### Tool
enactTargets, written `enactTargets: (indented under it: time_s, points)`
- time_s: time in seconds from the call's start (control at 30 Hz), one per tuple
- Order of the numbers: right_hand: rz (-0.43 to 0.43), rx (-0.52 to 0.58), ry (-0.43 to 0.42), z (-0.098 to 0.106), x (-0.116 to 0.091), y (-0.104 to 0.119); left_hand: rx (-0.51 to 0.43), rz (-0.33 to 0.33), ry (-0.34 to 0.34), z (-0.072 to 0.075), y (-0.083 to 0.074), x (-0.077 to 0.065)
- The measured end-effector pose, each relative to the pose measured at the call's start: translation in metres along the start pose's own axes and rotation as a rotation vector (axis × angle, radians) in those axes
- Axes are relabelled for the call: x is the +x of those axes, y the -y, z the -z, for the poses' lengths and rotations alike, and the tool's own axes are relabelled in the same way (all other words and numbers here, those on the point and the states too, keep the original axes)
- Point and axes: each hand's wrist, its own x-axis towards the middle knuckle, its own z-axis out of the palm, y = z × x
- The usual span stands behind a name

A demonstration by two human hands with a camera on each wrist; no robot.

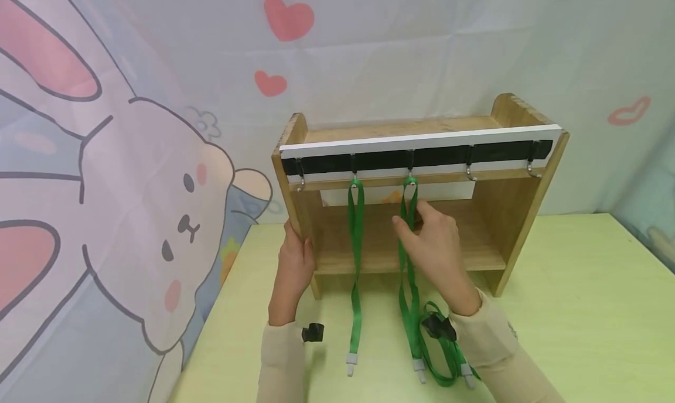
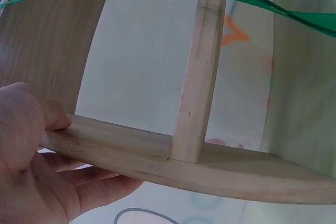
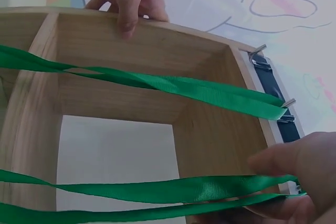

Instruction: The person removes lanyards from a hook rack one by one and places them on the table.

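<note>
A small wooden shelf has a black hook strip along its upper front. My left hand grips its left side panel, thumb on the inner face and fingers outside. One green lanyard hangs from the second hook from the left. Another green lanyard hangs from the middle hook. My right hand is around its upper part, thumb and fingers parted on either side of the strands; in the right wrist view the thumb lies close to one strand.
A loose green lanyard lies coiled on the pale yellow-green table, partly hidden by the right wrist's black mount. Two bare hooks are at the right of the strip, one at the far left. A printed cloth backdrop stands behind.
</note>
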Motion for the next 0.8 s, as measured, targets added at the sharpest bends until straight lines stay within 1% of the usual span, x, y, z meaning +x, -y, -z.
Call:
enactTargets:
  time_s: [0.17, 0.37, 0.57, 0.67, 0.8]
  points:
    - [0.055, 0.048, -0.034, -0.0011, 0.0001, -0.004, 0.002, -0.01, -0.008, -0.0004, 0.0013, 0.0011]
    - [0.073, 0.066, -0.055, 0.0003, 0.0, -0.0072, 0.005, -0.006, -0.012, -0.0011, 0.0022, 0.0]
    - [0.102, 0.091, -0.077, 0.0007, -0.0012, -0.0075, 0.006, 0.004, -0.002, -0.0018, 0.0017, -0.0015]
    - [0.097, 0.129, -0.065, 0.0018, -0.0025, -0.007, 0.01, 0.009, 0.004, -0.002, 0.0016, -0.0013]
    - [0.11, 0.217, -0.017, 0.0025, -0.0018, -0.0069, 0.005, 0.018, -0.003, -0.0018, 0.0002, 0.0]
